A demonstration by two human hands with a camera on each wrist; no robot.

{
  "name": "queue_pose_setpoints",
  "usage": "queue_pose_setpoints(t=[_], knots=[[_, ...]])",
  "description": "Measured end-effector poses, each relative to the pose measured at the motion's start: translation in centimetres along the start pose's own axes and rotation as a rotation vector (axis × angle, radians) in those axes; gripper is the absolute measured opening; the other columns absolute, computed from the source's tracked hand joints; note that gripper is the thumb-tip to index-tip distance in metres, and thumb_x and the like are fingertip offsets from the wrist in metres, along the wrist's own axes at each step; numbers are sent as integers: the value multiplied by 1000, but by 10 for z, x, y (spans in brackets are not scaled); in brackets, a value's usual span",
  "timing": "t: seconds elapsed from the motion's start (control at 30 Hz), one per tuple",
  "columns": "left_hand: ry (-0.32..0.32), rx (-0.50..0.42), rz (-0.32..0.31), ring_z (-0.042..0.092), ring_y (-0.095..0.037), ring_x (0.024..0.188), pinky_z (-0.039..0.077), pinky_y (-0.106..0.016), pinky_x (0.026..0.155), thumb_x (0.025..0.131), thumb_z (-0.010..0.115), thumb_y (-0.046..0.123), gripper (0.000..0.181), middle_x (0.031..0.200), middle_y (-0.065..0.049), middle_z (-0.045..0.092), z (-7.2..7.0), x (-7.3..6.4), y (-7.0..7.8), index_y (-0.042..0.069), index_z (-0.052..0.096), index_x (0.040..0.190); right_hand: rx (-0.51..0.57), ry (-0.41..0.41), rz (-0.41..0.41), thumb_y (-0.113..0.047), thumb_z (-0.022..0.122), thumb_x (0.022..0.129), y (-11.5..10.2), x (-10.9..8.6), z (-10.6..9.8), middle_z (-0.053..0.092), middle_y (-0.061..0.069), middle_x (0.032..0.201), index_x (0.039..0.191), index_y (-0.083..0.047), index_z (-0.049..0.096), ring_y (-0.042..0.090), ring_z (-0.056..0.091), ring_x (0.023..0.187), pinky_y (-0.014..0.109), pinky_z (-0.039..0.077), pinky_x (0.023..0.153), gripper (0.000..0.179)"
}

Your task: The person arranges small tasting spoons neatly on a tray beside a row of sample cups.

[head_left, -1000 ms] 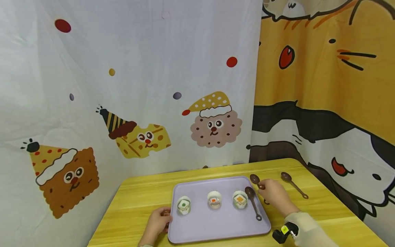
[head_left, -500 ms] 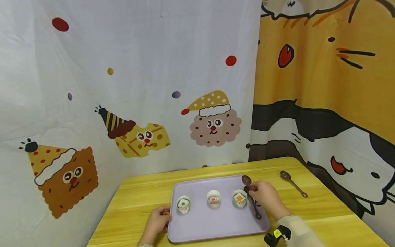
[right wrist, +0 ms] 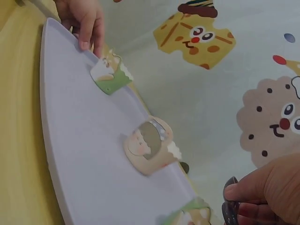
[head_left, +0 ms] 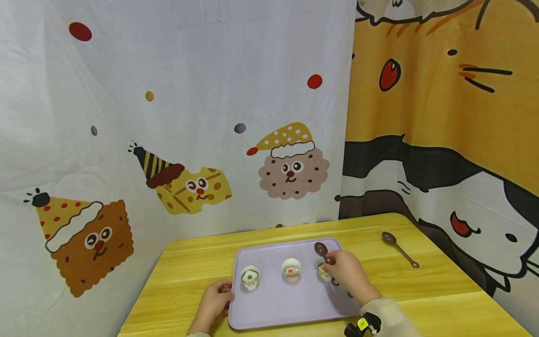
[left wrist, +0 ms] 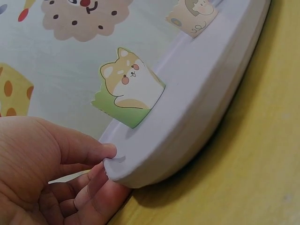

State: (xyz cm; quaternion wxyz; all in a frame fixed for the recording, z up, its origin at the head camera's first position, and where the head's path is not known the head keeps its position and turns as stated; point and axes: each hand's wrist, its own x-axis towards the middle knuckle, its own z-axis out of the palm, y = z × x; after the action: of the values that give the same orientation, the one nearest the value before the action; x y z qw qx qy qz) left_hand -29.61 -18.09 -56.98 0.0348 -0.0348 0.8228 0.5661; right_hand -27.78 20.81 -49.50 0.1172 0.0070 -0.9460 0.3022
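Observation:
My left hand (head_left: 214, 302) grips the left edge of a lilac tray (head_left: 286, 304), thumb on the rim and fingers curled beneath, as the left wrist view shows. My right hand (head_left: 349, 276) pinches a brown spoon (head_left: 321, 249) by its handle above the tray's right side, bowl pointing away from me. On the tray stand three small paper cups: a green one with a dog print (left wrist: 133, 86), a beige one with a child's face (right wrist: 150, 145) in the middle, and a right cup (head_left: 323, 271) partly behind my right hand. Another brown spoon on the tray is mostly hidden by that hand.
A further brown spoon (head_left: 400, 249) lies on the yellow wood-grain table (head_left: 425, 299) right of the tray. Behind the table hang a white curtain (head_left: 202, 70) with cartoon food and an orange cat-print curtain (head_left: 421, 103).
My right hand has carried the spoon leftward from over the table beside the tray to over the tray near the right cup. The left hand stays on the tray's edge.

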Motion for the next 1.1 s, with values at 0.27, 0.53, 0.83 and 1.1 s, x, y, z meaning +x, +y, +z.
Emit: queue_pose_setpoints(t=[0.27, 0.53, 0.83, 1.1], knots=[[-3, -11, -9, 63, -20, 70, 58, -37, 53, 86, 66, -2, 39, 97, -13, 63, -1, -1, 2, -8, 62, 124, -2, 15, -20, -11, 80, 82, -11, 0, 13, 71, 1, 83, 99, -2, 77, 14, 61, 73, 35, 55, 65, 20], [0, -5, -5, 62, -20, 69, 57, -36, 53, 86, 67, -1, 39, 97, -12, 63, -1, -2, 2, -8, 63, 124, -13, 23, -20, -11, 80, 82, -24, -1, 23, 72, 2, 84, 101, -2, 77, 14, 63, 73, 35, 56, 64, 22], [3, 0, -14, 62, -20, 69, 57, -35, 52, 86, 67, -1, 37, 97, -12, 63, 0, -1, 2, -7, 64, 123, -71, 56, -59, -8, 80, 81, -32, -5, 34, 66, -2, 72, 84, -7, 73, 12, 56, 65, 34, 50, 59, 7], [5, -10, -7, 62, -20, 68, 57, -35, 52, 86, 67, -2, 37, 96, -12, 63, 0, -2, 2, -8, 63, 122, -151, 111, -106, -6, 80, 78, -36, -11, 45, 65, 2, 69, 75, -7, 71, 18, 60, 65, 38, 53, 60, 10]])
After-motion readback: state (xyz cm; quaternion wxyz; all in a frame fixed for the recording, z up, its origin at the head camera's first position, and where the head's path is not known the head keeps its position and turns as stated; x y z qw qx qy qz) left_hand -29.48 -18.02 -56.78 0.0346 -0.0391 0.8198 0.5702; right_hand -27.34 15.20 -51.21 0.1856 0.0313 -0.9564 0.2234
